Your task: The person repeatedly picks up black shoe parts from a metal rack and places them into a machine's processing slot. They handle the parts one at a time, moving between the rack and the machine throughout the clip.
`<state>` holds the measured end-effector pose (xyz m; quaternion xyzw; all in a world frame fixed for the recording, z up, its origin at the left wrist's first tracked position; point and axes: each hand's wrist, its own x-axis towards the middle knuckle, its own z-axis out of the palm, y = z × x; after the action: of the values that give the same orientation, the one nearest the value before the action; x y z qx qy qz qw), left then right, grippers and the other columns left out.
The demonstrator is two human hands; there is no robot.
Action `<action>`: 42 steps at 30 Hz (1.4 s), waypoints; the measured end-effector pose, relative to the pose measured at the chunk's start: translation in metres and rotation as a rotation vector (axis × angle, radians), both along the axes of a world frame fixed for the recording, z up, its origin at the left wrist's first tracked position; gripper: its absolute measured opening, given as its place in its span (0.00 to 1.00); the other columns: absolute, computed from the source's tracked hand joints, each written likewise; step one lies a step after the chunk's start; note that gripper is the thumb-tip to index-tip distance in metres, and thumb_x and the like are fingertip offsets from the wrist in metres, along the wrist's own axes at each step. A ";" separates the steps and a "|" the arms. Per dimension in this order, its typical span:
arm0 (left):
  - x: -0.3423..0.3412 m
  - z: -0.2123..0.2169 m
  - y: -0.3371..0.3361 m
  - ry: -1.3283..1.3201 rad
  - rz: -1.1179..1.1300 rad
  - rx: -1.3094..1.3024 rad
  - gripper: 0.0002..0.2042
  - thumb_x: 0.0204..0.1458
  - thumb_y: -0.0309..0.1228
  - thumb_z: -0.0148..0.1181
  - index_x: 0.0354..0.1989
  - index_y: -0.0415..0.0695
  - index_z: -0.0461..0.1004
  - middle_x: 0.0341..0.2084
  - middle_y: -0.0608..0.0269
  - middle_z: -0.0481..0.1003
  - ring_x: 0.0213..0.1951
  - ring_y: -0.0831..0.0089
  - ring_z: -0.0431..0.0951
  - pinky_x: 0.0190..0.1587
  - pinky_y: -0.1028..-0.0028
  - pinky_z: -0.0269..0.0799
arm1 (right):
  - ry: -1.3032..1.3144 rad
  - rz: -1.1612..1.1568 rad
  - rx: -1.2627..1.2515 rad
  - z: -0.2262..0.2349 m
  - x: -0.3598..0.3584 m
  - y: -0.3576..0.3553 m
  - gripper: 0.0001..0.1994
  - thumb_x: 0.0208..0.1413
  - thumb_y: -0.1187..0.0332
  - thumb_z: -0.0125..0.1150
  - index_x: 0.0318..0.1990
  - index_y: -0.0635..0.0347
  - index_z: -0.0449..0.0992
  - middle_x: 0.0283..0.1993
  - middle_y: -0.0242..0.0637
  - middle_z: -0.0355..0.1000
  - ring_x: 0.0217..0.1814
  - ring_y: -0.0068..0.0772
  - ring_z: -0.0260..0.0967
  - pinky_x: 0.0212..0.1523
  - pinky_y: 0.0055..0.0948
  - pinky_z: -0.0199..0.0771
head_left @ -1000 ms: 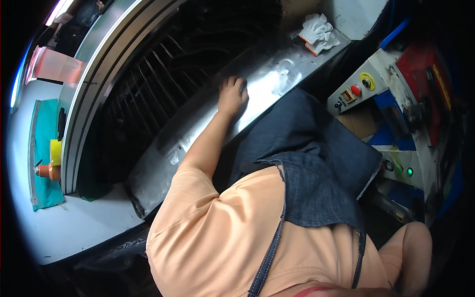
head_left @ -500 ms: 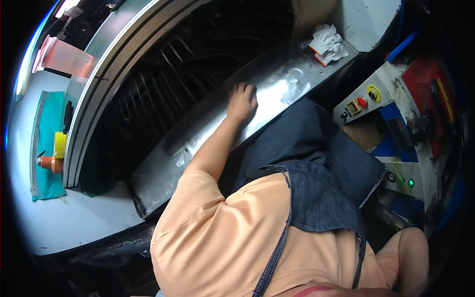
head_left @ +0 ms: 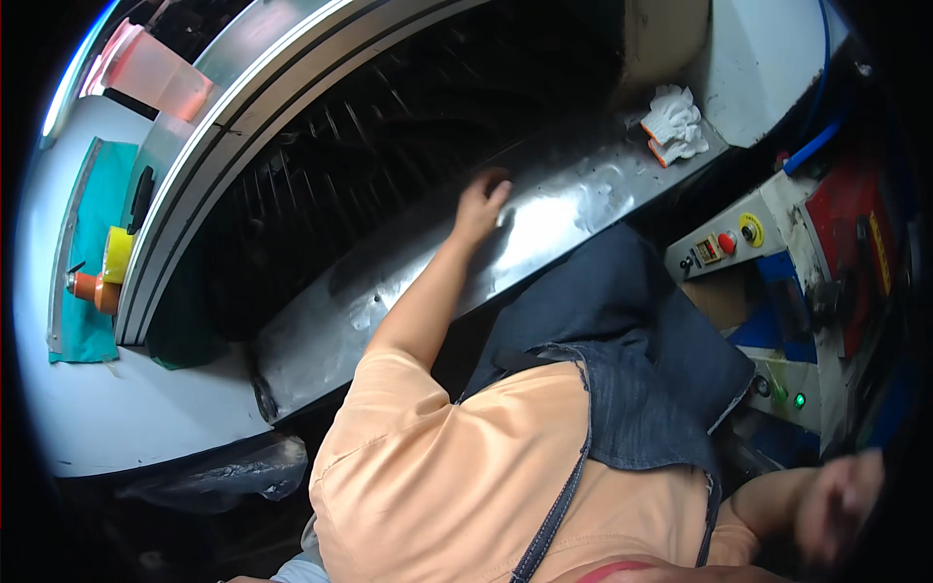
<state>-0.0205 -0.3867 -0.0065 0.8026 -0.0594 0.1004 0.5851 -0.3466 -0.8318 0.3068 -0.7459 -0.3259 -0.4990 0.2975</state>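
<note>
My left hand (head_left: 479, 209) hovers at or just over the far edge of a long, shiny metal ledge (head_left: 554, 228). Its thumb stands apart from the bent, partly shaded fingers, and I see nothing held in it. At the lower right, my right hand (head_left: 838, 505) is raised beside my body. Motion smears its fingers, so their pose and anything in them cannot be made out. A pair of white knitted gloves (head_left: 674, 126) with orange cuffs lies on the ledge's far right end.
Beyond the ledge is a dark ribbed bed (head_left: 330, 185), bordered by a curved metal rail (head_left: 209, 151). Yellow and orange tape rolls (head_left: 117, 257), a teal cloth (head_left: 92, 291) and a pinkish plastic container (head_left: 151, 73) are at left. A control panel (head_left: 724, 243) with a red button stands at right.
My left hand, which lay flat on the ledge, has lifted with its fingers bending. My right hand has come up into view at the lower right. The whole view has shifted slightly.
</note>
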 end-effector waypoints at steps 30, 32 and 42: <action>0.109 -0.002 0.377 0.180 0.862 -0.470 0.27 0.58 0.49 0.54 0.56 0.40 0.73 0.53 0.53 0.76 0.56 0.56 0.75 0.61 0.59 0.68 | 1.018 -0.873 -0.152 -0.240 0.074 0.032 0.05 0.53 0.69 0.63 0.31 0.58 0.74 0.30 0.38 0.69 0.37 0.45 0.69 0.37 0.43 0.68; 0.084 -0.002 0.369 0.074 0.651 -0.763 0.26 0.60 0.49 0.52 0.57 0.40 0.73 0.54 0.54 0.76 0.56 0.57 0.75 0.61 0.60 0.68 | 1.003 -0.871 -0.124 -0.241 0.067 0.029 0.05 0.53 0.69 0.63 0.31 0.58 0.74 0.31 0.38 0.69 0.37 0.45 0.70 0.37 0.43 0.68; -0.050 0.081 0.139 0.349 0.134 -1.101 0.36 0.57 0.58 0.45 0.67 0.44 0.64 0.65 0.56 0.65 0.63 0.57 0.67 0.66 0.58 0.60 | 0.895 -0.335 -0.160 -0.176 0.129 0.068 0.40 0.45 0.62 0.75 0.68 0.54 0.62 0.55 0.47 0.67 0.61 0.51 0.64 0.62 0.45 0.64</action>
<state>-0.0709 -0.2474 0.0748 0.3867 0.1498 0.0194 0.9098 -0.2172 -0.7639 0.1310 -0.9501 -0.0787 -0.1435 0.2657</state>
